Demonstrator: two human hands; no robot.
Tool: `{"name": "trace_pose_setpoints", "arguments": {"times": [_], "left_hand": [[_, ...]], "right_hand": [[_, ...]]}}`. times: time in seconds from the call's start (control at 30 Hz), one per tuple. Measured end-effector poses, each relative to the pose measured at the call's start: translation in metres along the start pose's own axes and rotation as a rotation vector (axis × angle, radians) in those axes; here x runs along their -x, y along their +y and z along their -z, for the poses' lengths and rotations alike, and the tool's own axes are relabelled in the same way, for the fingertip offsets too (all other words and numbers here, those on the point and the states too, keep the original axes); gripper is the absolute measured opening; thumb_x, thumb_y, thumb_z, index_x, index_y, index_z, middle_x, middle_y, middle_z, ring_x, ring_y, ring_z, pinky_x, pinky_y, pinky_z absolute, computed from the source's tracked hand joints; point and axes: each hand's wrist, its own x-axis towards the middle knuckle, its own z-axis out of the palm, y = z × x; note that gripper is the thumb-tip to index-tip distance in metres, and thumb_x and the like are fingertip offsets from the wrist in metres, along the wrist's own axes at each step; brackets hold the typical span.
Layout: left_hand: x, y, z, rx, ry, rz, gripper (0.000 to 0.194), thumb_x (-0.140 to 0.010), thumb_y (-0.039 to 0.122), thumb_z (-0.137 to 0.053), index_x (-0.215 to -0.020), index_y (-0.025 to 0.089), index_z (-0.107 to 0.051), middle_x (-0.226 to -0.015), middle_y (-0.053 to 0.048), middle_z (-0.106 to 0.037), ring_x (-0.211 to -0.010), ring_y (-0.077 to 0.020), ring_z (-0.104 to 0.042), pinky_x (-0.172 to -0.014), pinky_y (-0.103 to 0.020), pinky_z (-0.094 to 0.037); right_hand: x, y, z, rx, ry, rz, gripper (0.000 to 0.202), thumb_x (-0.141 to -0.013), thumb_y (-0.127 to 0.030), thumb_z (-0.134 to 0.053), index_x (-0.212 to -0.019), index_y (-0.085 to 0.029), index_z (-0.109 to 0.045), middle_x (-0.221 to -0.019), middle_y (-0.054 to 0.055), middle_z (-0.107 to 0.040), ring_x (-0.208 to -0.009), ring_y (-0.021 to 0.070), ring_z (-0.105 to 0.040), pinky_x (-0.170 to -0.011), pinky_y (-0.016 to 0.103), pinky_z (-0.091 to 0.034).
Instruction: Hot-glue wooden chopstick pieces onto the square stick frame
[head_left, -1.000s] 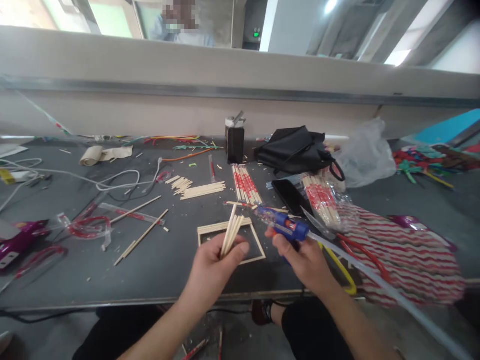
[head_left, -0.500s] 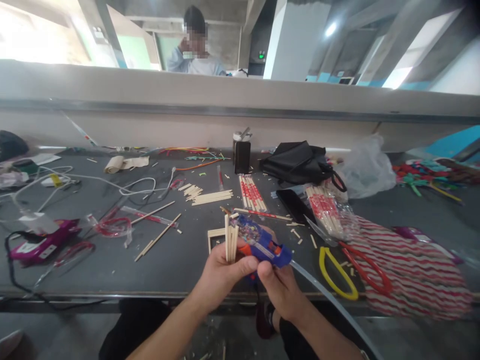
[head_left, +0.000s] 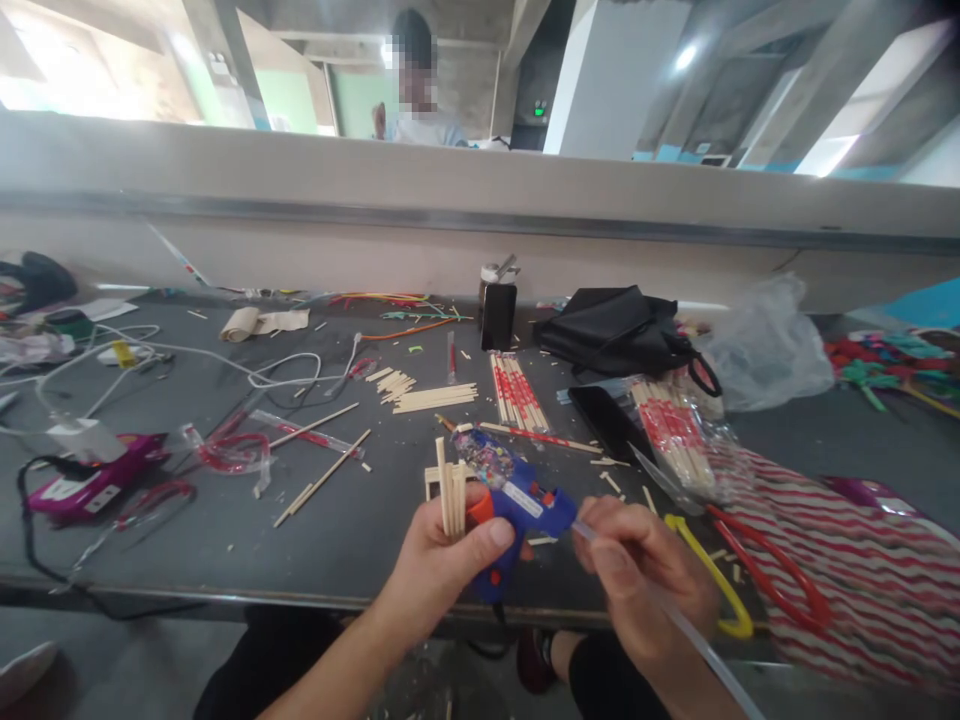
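My left hand (head_left: 450,545) is closed around a blue hot glue gun (head_left: 534,505) with an orange trigger, and it also keeps a few short wooden sticks (head_left: 451,500) upright against the gun. A long translucent glue stick (head_left: 694,635) runs out of the gun's rear end. My right hand (head_left: 645,570) pinches that glue stick just behind the gun, with thumb and fingers. Beyond the left hand, partly hidden by it, a small frame of wooden sticks (head_left: 431,472) lies on the table.
Scissors (head_left: 739,570) with yellow and red handles lie right of my right hand, by a striped cloth (head_left: 862,560). Wrapped chopsticks (head_left: 517,392), loose sticks (head_left: 435,397), a black phone (head_left: 607,420) and a purple power strip (head_left: 97,480) with cables surround the work. Across the partition is another person.
My right hand has left the gun's body and moved right and back onto the glue stick. The left hand still holds the gun and wooden sticks. The view has shifted slightly.
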Motion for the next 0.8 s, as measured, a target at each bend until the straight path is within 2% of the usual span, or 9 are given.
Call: {"name": "trace_pose_setpoints", "arguments": {"times": [0.2,0.37,0.8], "left_hand": [[0.001,0.003,0.004,-0.109,-0.036,-0.046,0.038,-0.074,0.05,-0.071,-0.07,0.012,-0.067,-0.062,-0.004,-0.064,-0.054,-0.0082,-0.051,-0.05,-0.017,-0.04],[0.003,0.005,0.002,-0.119,-0.087,-0.034,0.039,-0.075,0.052,-0.069,-0.074,0.013,-0.068,-0.063,-0.004,-0.063,-0.054,-0.009,-0.05,-0.049,-0.018,-0.038],[0.007,0.008,0.006,-0.202,-0.131,-0.025,0.035,-0.079,0.048,-0.066,-0.072,0.014,-0.068,-0.064,-0.003,-0.059,-0.059,-0.01,-0.051,-0.055,-0.02,-0.039]], "right_hand": [[0.002,-0.01,0.0,0.1,0.004,-0.116,0.019,-0.088,-0.028,-0.057,-0.07,-0.022,-0.056,-0.06,-0.002,-0.05,-0.057,0.0135,-0.048,-0.058,0.029,-0.038],[0.003,-0.011,0.003,0.209,-0.021,-0.059,0.015,-0.088,-0.025,-0.056,-0.073,-0.022,-0.057,-0.061,-0.001,-0.056,-0.059,0.0147,-0.056,-0.058,0.028,-0.043],[0.005,-0.012,0.006,0.18,-0.121,-0.031,0.013,-0.09,-0.021,-0.051,-0.079,-0.023,-0.054,-0.066,-0.001,-0.057,-0.059,0.014,-0.054,-0.058,0.027,-0.042]]}}
